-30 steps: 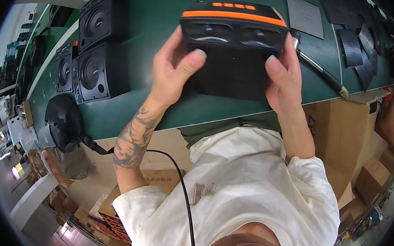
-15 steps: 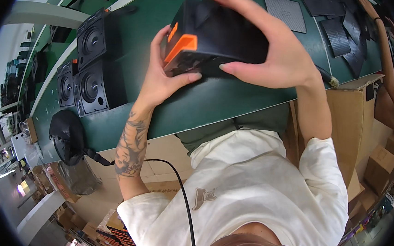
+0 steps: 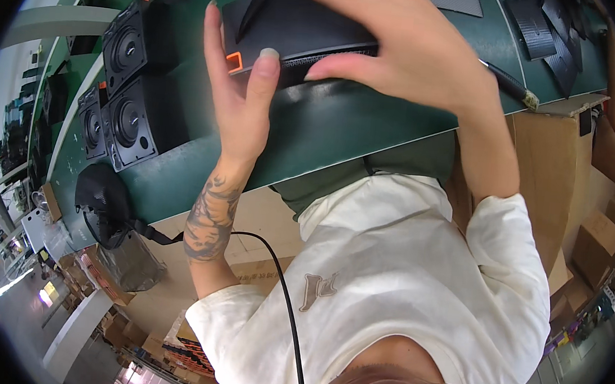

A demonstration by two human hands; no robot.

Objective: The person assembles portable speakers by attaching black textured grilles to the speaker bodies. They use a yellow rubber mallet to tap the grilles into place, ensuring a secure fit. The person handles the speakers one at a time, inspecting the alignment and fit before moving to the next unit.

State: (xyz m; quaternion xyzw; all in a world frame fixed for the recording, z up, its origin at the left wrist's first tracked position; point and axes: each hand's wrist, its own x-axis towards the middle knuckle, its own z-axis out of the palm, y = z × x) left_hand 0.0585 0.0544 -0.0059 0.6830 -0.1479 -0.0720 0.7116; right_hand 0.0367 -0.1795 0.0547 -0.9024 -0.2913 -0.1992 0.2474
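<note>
Both hands hold a black speaker [image 3: 302, 29] with an orange corner above the green table [image 3: 341, 133], close to its near edge. The left hand [image 3: 239, 93] props it from below and from the left end, palm open, with fingertips pressed against the front grille beside the orange tab, so this grip is a flat support rather than a clench. The right hand [image 3: 398, 44] lies over the top with fingers spread and curled down onto the casing, grasping it from above. The speaker looks tilted and lifted off the table, though its far side is hidden by the hands. To the left stand three bare speaker boxes [image 3: 123, 98] in a row, and a round black lamp base [image 3: 104, 201] with a cable [image 3: 272, 276] running down across the white shirt. A pen-like tool [image 3: 507, 81] and dark grille panels [image 3: 530, 25] lie to the right. The main risk, as I judge it, is a slip: the left hand carries weight on an open palm only, so if the right hand shifts, the speaker could tip off toward the table edge and fall into the lap or to the floor. A wide swing left could also knock the nearest box.
</note>
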